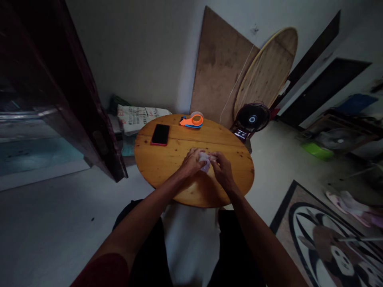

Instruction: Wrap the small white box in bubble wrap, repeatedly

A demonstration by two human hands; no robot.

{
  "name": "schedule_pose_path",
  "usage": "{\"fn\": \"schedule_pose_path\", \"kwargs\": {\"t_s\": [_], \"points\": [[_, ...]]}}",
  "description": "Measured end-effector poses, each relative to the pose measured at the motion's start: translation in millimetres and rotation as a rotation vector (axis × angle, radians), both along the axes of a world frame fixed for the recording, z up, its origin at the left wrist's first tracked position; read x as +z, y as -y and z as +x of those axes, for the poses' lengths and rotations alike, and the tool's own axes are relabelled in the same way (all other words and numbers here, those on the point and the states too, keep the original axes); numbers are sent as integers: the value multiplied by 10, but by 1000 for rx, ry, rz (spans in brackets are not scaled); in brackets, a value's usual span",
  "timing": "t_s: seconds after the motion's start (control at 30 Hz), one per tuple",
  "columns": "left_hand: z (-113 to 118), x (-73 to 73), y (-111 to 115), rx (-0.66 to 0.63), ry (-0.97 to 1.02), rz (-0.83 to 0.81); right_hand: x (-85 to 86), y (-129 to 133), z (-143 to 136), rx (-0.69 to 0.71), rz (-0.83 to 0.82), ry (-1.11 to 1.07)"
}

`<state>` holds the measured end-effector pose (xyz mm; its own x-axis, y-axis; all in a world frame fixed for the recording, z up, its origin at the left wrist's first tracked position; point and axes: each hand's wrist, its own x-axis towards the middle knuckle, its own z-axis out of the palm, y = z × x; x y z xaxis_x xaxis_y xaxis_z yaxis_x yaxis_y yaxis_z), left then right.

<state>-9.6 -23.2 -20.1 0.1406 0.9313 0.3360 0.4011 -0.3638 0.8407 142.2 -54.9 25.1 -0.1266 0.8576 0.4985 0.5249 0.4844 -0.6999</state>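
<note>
A small whitish-purple bundle, which looks wrapped in thin film or paper, is held just over the wooden table. My left hand is closed around its left side. At its right, my right hand pinches a small pale, shiny bit at the bundle's upper edge; whether that bit belongs to the wrapping I cannot tell. Farther back on the tabletop lies an orange and blue tape dispenser with a clear roll. A dark-screened phone with a red edge rests at the left of the table.
Behind the table's left edge sit printed sacks. A black fan stands beyond the right edge. A board and a round wooden top lean on the wall. A dark door frame rises at left; a panda rug lies right.
</note>
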Motion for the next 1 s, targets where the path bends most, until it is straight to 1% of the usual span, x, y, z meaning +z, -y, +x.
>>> {"fn": "schedule_pose_path", "kwargs": {"t_s": [0.13,0.2,0.3,0.47,0.53,0.67,0.77,0.9,0.97,1.0], "points": [[8,7,-4,17,-39,-21,103,-102,41,-37,-27,-36],[14,5,-13,25,-61,-36,104,-107,59,-37,-36,-46],[13,-1,-17,22,-82,-41,19,-31,66,-27,-27,-16],[-3,5,8,5,-35,-23,-180,162,12,5,-12,51],[-7,12,13,-6,-41,-28,-220,205,-17,-16,-10,37],[-33,24,-11,-54,-36,-68,-248,229,-42,-45,-19,19],[-113,41,-41,-153,16,-119,-284,232,-35,-21,-8,48],[-298,83,-35,-379,90,-234,-386,247,-17,15,48,85],[-367,96,-8,-449,25,-203,-442,249,-6,33,75,111],[-383,95,6,-446,-30,-162,-467,248,0,43,90,126]]}}
